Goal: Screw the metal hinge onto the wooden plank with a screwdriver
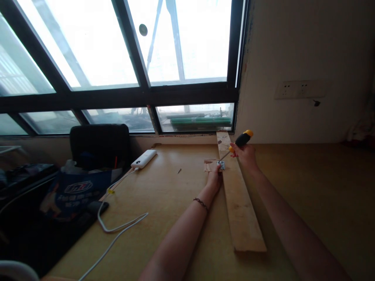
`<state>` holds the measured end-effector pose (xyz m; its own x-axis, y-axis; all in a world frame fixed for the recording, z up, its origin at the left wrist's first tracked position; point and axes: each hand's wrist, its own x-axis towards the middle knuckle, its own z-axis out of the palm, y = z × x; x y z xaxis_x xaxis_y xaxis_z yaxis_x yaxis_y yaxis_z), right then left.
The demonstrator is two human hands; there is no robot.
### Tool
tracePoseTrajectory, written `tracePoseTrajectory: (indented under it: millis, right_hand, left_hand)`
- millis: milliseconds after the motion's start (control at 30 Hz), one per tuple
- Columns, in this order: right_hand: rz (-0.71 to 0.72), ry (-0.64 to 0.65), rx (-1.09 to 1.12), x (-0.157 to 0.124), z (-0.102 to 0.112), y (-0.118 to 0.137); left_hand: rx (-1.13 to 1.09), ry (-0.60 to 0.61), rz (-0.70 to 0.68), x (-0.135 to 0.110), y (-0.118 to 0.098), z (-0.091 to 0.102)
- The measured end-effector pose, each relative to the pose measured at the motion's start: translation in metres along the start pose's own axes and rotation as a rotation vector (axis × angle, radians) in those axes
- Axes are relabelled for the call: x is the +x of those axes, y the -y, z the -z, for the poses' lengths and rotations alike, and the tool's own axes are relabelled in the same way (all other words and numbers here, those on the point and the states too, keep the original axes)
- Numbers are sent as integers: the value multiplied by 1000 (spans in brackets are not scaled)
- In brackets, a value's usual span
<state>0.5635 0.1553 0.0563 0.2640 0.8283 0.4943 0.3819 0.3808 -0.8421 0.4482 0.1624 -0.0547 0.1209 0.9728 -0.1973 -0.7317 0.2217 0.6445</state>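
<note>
Our right hand (246, 154) clasped the screwdriver (240, 141), tip at the hinge (222, 165) on the plank (240, 207); our left hand (215, 178) touched it, grip indiscernible.

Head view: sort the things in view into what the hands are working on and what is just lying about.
In hand: screwdriver in right hand, hinge at left hand, long plank, small wood piece.
Lying about: power bank, white cable, loose screw, blue bag.
</note>
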Motion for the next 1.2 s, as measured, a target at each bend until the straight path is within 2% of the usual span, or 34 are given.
tracePoseTrajectory:
  millis: [200,333,400,467,567,633,833,933,1200]
  right_hand:
    - [-17,62,-18,1,0,3]
    - [-36,184,83,2,0,6]
    - [-30,205,53,1,0,8]
    - [-19,134,-78,-1,-1,9]
    - [22,-39,-309,-4,-1,9]
    - [28,-102,-346,-5,-1,9]
    - [-46,-40,-164,-6,4,16]
    - [-14,-77,-177,-7,5,20]
    - [-3,-57,-198,-10,4,24]
  left_hand:
    - [13,43,36,1,1,2]
    - [9,5,52,3,1,2]
    - [10,-11,66,4,1,2]
    - [3,-14,63,4,1,2]
    - [-8,12,54,3,0,1]
    - [-8,27,53,2,0,1]
    - [9,2,39,5,3,4]
    - [11,-9,43,8,5,5]
    - [15,-18,56,8,4,4]
